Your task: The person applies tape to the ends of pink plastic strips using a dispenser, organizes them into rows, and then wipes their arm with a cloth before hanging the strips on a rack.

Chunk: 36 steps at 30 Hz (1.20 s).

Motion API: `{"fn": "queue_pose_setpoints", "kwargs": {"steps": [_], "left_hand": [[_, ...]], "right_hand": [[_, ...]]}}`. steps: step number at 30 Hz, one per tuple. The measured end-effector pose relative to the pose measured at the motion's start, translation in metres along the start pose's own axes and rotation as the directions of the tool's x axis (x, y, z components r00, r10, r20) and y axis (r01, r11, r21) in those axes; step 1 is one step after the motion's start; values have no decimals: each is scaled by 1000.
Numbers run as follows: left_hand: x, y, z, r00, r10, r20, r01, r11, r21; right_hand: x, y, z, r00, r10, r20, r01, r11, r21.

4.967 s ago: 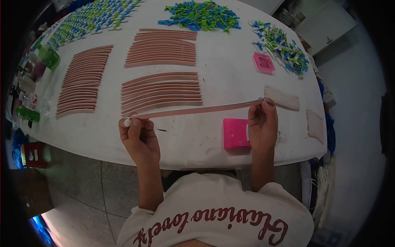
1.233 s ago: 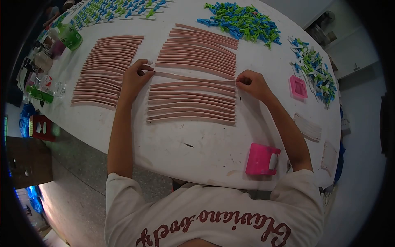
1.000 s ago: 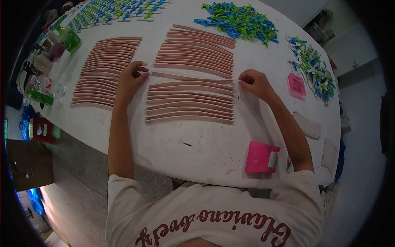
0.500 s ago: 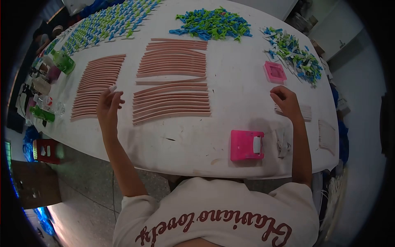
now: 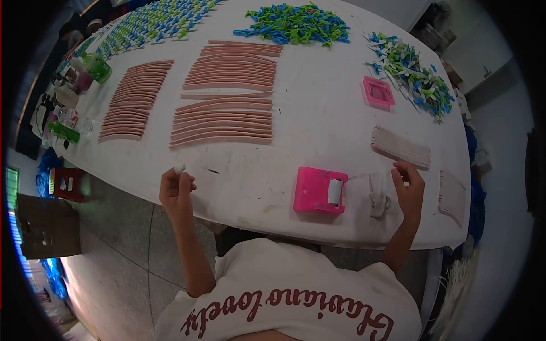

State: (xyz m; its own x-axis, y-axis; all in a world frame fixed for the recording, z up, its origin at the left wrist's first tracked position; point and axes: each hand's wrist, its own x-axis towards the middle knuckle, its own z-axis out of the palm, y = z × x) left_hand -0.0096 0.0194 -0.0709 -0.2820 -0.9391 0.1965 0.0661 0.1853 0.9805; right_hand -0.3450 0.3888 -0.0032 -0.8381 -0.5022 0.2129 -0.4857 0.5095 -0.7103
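My left hand (image 5: pixel 178 190) hovers over the table's front edge, its fingers loosely bent and apart. A small white piece (image 5: pixel 180 169) covers one of its fingertips. Further back lie rows of pinkish-brown strips (image 5: pixel 223 122), with another group of strips (image 5: pixel 133 102) to their left. My right hand (image 5: pixel 409 184), fingers half curled with a gap at the thumb, is just in front of a bundle of thin whitish strips (image 5: pixel 401 148). Left of it are a crumpled whitish strip (image 5: pixel 377 196) and a pink box with a white roller (image 5: pixel 320 190).
A square pink dish (image 5: pixel 378 92) stands behind the whitish strips. Piles of blue and green clips (image 5: pixel 298 24) lie at the back, with mixed clips and white pieces (image 5: pixel 418 79) at right. Green bottles (image 5: pixel 96 67) line the left edge. More whitish strips (image 5: pixel 451 196) lie at far right.
Both hands have drawn back toward my body. My left hand has left the strips at left for the front edge; my right has come off the whitish bundle. The view has shifted slightly.
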Motion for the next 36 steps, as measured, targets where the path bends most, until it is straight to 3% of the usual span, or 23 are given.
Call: {"fn": "queue_pose_setpoints", "kwargs": {"steps": [2,3,5,6,7,8,9,11,13,15,17,22,26,30,32,34,35,36], "left_hand": [[-19,-2,22,980,45,195,-24,994,-110],[-29,0,32,974,32,222,-8,994,-106],[-46,10,54,852,31,523,-23,1000,-21],[-55,16,69,833,15,554,-6,1000,-17],[-61,23,86,765,58,642,-133,989,70],[-66,27,100,684,91,724,-270,953,136],[-71,28,111,667,82,741,-266,955,134],[-78,29,126,548,82,833,-589,744,314],[-85,27,135,561,93,823,-538,796,276],[-84,26,142,573,120,810,-493,841,224],[-82,27,141,609,22,793,-378,887,265],[-81,30,142,612,102,784,-448,862,238],[-80,28,139,596,115,794,-498,829,254],[-78,23,135,600,122,790,-518,812,268],[-77,21,136,557,155,816,-583,773,251],[-76,23,136,559,168,812,-601,757,257],[-76,24,135,540,168,824,-626,735,260],[-77,25,133,575,170,800,-612,738,283]], "right_hand": [[-21,0,-3,997,43,-63,-46,998,-38],[-33,-3,-1,991,30,-130,-43,994,-100],[-60,-9,8,976,52,-210,-90,981,-173],[-71,-11,17,966,4,-257,-82,952,-294],[-80,-9,24,955,-53,-291,-75,908,-412],[-89,-5,31,954,-27,-300,-105,903,-417],[-97,2,39,964,2,-267,-124,889,-442],[-107,18,47,968,45,-246,-158,872,-463],[-110,30,50,959,-50,-279,-64,920,-388],[-110,31,48,954,-27,-298,-82,934,-347],[-109,29,48,949,-13,-315,-88,949,-303],[-111,37,55,853,19,-522,-215,924,-317],[-95,2,41,833,-89,-546,-171,897,-407],[-8,-26,14,951,-264,-160,174,886,-430],[69,-7,25,905,-417,-87,353,850,-391],[140,9,50,938,-335,-87,240,811,-534],[164,13,61,929,-365,-62,279,801,-530],[186,14,71,975,-222,-29,156,767,-622]]}}
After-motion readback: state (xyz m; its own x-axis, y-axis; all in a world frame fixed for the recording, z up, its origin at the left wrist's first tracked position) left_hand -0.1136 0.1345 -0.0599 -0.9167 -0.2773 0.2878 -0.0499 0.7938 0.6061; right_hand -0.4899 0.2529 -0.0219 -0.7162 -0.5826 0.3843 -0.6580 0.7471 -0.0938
